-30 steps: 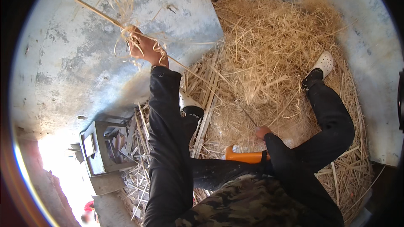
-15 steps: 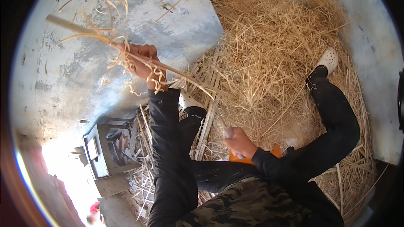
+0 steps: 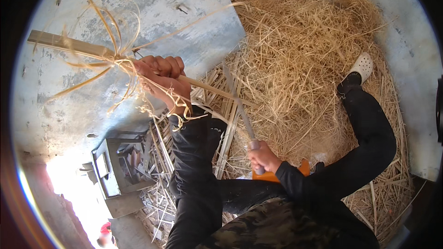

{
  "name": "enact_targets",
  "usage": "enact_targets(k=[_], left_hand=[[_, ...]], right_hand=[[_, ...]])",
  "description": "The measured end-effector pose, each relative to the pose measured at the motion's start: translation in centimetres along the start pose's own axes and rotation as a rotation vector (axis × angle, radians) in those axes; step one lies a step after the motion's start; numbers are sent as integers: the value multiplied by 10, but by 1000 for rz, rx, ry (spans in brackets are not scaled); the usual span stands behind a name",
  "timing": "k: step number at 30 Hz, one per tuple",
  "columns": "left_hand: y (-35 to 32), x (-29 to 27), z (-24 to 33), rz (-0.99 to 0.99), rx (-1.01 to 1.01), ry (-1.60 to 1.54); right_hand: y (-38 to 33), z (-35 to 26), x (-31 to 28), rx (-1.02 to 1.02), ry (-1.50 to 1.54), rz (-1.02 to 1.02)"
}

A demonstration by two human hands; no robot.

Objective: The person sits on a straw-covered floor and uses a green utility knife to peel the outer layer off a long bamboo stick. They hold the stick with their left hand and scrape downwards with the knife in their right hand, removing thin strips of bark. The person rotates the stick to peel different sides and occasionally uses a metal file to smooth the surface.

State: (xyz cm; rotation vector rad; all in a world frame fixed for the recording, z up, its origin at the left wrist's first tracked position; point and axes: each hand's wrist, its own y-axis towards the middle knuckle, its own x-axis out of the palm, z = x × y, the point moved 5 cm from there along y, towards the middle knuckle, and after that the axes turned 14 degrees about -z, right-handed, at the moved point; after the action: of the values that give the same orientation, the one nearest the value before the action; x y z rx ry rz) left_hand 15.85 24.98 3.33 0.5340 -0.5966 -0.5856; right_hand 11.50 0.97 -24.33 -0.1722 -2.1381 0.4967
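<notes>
My left hand (image 3: 162, 79) is closed around a long, pale bamboo strip (image 3: 69, 45), held out at the upper left. Thin curled shavings (image 3: 102, 17) fan out from the strip beside my fist and dangle over the wrist. The strip's narrower part slants down to the right past my hand. In my right hand (image 3: 264, 157), low at the centre, I grip a knife by its handle. Its long grey blade (image 3: 244, 119) points up and crosses the strip's right part; whether the two touch I cannot tell.
A large heap of straw-coloured shavings (image 3: 309, 41) covers the floor ahead, between two bluish-white walls. Long split strips (image 3: 226, 143) lie left of it. My legs are spread, around an orange object (image 3: 302, 168). A dark open-fronted box (image 3: 115, 166) stands at the left near a bright opening.
My left hand has shifted slightly right and down, turning the strip, and the shavings have swung. The knife blade now shows clearly across the strip; my right hand stays nearly in place.
</notes>
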Motion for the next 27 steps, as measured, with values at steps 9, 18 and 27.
enact_targets(k=[9,18,27], left_hand=[[-5,-14,8,0,-16,-1],[-1,-18,8,30,-32,-31],[8,-39,6,79,-10,-89]], right_hand=[[39,22,-12,36,1,108],[53,5,15,-329,-676,144],[35,-30,54,-443,-570,103]])
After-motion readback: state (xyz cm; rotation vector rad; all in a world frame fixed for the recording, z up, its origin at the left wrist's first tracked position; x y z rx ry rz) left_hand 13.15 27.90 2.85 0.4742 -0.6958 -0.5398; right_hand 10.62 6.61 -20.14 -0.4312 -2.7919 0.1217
